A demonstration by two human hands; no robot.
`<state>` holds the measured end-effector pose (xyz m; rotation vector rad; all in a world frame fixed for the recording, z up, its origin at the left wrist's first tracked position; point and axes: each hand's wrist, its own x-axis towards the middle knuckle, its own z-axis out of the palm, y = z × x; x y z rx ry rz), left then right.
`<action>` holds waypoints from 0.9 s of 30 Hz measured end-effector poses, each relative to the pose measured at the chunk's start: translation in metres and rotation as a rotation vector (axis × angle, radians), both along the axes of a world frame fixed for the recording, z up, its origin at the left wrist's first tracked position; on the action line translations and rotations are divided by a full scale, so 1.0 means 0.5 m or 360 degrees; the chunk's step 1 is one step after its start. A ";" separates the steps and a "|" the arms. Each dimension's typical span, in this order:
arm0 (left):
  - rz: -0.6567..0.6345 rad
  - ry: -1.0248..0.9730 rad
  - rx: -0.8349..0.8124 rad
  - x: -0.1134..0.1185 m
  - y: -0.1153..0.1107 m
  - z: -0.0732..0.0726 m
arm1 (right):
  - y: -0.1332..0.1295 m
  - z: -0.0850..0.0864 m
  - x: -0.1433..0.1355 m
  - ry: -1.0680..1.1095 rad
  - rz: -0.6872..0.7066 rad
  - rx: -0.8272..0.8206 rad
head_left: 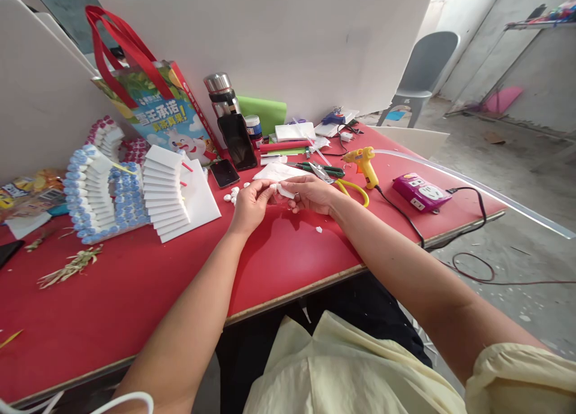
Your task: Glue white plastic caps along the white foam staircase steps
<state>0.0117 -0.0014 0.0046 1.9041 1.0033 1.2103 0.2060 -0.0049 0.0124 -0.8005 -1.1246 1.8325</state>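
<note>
My left hand (250, 206) and my right hand (311, 193) meet above the red table. Between them is a small white strip (286, 192), too small to make out in detail. The fingers of my left hand pinch its left end, and those of my right hand close round the other end. Just left of my hands lie several small white rounded pieces (231, 195). A white scrap (318, 229) is on the table below my right hand. Behind my hands rests a white sheet (275, 172), with metal-jawed pliers (321, 173) to its right.
A yellow glue gun (363, 164) and a purple power strip (421, 193) stand right on the red table (288, 261). Fanned white blocks (164, 193) and blue-tipped stacks (92, 192) are left. Phones (237, 141), a flask (221, 95) and a shopping bag (155, 111) stand behind.
</note>
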 end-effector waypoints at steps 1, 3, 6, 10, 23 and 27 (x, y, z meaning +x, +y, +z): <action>-0.0003 0.0002 -0.0006 0.000 0.001 -0.001 | 0.001 -0.002 0.001 -0.0020 -0.0005 0.0016; 0.0009 0.0019 -0.0016 -0.002 0.002 -0.002 | 0.002 -0.005 0.000 -0.0070 -0.0030 0.0067; 0.0029 0.0031 -0.0029 -0.004 0.005 -0.006 | 0.002 -0.004 -0.004 -0.0204 -0.0136 0.0192; 0.0012 -0.0015 -0.0087 -0.005 0.010 -0.014 | 0.001 -0.002 -0.013 -0.0446 -0.0335 0.0388; 0.0106 -0.0353 -0.0214 0.023 -0.001 -0.011 | -0.020 0.005 -0.032 -0.1069 -0.0769 0.1000; 0.0002 -0.0390 -0.0273 0.012 -0.004 -0.003 | -0.021 0.008 -0.022 -0.0934 -0.0600 0.0997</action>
